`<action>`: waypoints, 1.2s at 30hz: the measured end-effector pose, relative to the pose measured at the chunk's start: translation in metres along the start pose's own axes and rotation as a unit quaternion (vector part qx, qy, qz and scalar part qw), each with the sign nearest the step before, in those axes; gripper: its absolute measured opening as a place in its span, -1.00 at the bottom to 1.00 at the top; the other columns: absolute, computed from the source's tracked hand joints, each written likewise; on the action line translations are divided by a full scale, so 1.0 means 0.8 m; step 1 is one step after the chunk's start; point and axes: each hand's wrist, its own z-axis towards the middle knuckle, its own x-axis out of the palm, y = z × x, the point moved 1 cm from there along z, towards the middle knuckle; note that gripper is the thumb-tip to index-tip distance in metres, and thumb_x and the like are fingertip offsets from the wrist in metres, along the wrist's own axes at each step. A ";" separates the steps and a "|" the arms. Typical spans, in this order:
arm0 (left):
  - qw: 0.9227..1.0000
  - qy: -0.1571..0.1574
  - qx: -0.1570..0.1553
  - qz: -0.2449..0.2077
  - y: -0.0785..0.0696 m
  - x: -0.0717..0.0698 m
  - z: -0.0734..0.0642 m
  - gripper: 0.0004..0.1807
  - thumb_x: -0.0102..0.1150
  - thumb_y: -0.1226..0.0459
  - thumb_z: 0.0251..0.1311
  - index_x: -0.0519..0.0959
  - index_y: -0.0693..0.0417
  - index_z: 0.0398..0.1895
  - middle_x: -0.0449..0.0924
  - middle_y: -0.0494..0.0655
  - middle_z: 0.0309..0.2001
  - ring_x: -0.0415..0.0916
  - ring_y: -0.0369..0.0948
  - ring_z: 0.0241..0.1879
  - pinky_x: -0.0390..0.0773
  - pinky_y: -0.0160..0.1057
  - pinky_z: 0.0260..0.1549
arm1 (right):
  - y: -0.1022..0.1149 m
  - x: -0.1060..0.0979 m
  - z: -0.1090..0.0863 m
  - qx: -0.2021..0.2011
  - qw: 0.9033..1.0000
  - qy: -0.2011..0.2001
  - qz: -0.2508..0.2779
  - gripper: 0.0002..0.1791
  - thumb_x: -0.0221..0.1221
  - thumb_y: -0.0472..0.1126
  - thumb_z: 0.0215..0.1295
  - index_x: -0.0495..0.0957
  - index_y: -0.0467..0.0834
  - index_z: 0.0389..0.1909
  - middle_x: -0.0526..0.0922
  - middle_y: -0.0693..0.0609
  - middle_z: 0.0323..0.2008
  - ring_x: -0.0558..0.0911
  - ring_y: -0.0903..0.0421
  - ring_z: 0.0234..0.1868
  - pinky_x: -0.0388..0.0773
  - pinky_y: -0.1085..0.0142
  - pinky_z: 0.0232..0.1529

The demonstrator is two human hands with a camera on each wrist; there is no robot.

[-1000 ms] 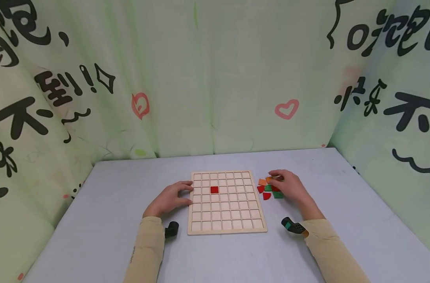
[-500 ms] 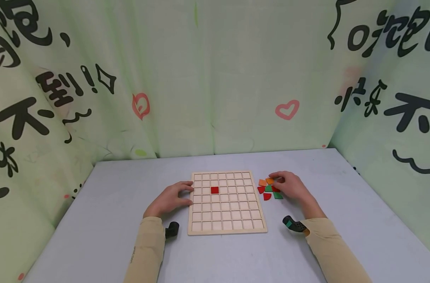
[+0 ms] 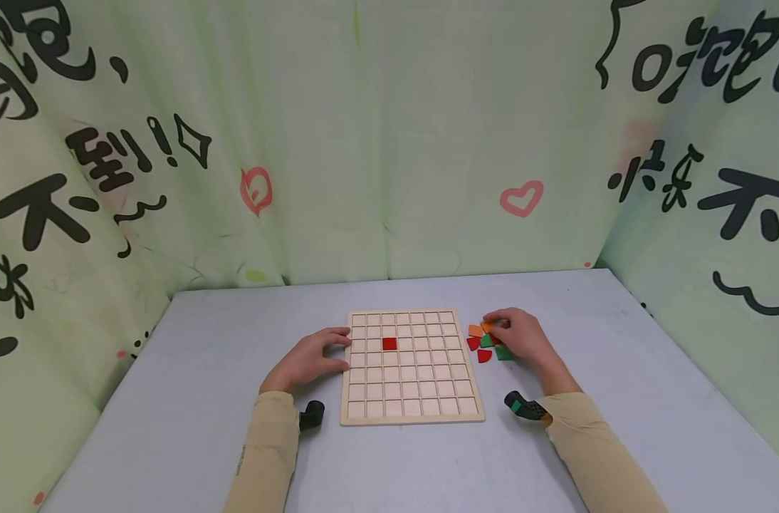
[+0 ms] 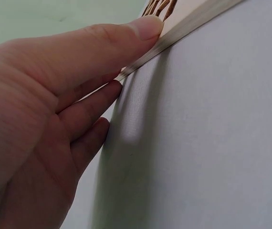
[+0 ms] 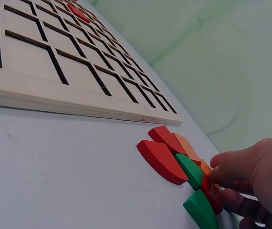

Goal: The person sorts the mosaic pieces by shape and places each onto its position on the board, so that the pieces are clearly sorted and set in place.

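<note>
A wooden grid board [image 3: 412, 420] lies on the table, with one red square tile [image 3: 389, 344] in a cell toward its upper left. My left hand [image 3: 307, 361] rests against the board's left edge, thumb and fingers spread along the rim. The left wrist view shows the thumb [image 4: 121, 40] touching that side. Right of the board, my right hand [image 3: 520, 335] reaches into a small group of coloured pieces. Its thumb and forefinger pinch an orange piece [image 5: 204, 167], partly hidden by them. Beside it lie a green piece [image 5: 189, 170] and a red quarter-round piece [image 5: 162, 161].
Another orange piece [image 3: 476, 330] and a further green piece [image 3: 503, 353] lie in the same group. A white cloth covers the table [image 3: 204, 420]. Pale green curtains [image 3: 389, 142] with black lettering hang behind and on both sides.
My right hand shifts slightly left and away from me over the pieces, its fingertips closing in around the orange one. My left hand and the board stay put.
</note>
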 end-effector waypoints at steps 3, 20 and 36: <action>1.000 0.000 0.000 -0.001 0.000 0.000 0.001 -0.54 0.43 0.30 0.06 0.61 0.15 0.08 0.38 -0.05 0.35 0.20 -0.02 0.40 0.23 -0.02 0.36 | 0.001 0.001 0.001 0.011 1.000 0.000 0.001 -0.67 0.12 -0.27 0.38 0.59 -0.26 0.10 0.53 -0.27 0.07 0.47 -0.14 -0.02 0.58 0.08 -0.04; 1.000 0.002 0.006 0.002 -0.004 -0.001 -0.001 -0.53 0.43 0.30 0.06 0.60 0.19 0.09 0.38 -0.03 0.35 0.20 -0.02 0.40 0.23 -0.03 0.36 | 0.009 -0.001 0.002 0.019 0.999 0.023 0.011 -0.65 0.16 -0.26 0.36 0.57 -0.29 0.11 0.51 -0.30 0.10 0.47 -0.17 0.00 0.60 0.08 -0.05; 1.000 0.001 0.025 0.005 0.001 -0.002 0.001 -0.53 0.44 0.30 0.05 0.61 0.20 0.07 0.40 0.00 0.33 0.22 0.01 0.39 0.24 -0.03 0.35 | 0.009 -0.001 0.005 0.021 0.999 0.027 -0.007 -0.62 0.17 -0.28 0.36 0.54 -0.30 0.16 0.48 -0.31 0.10 0.46 -0.17 0.02 0.61 0.09 -0.03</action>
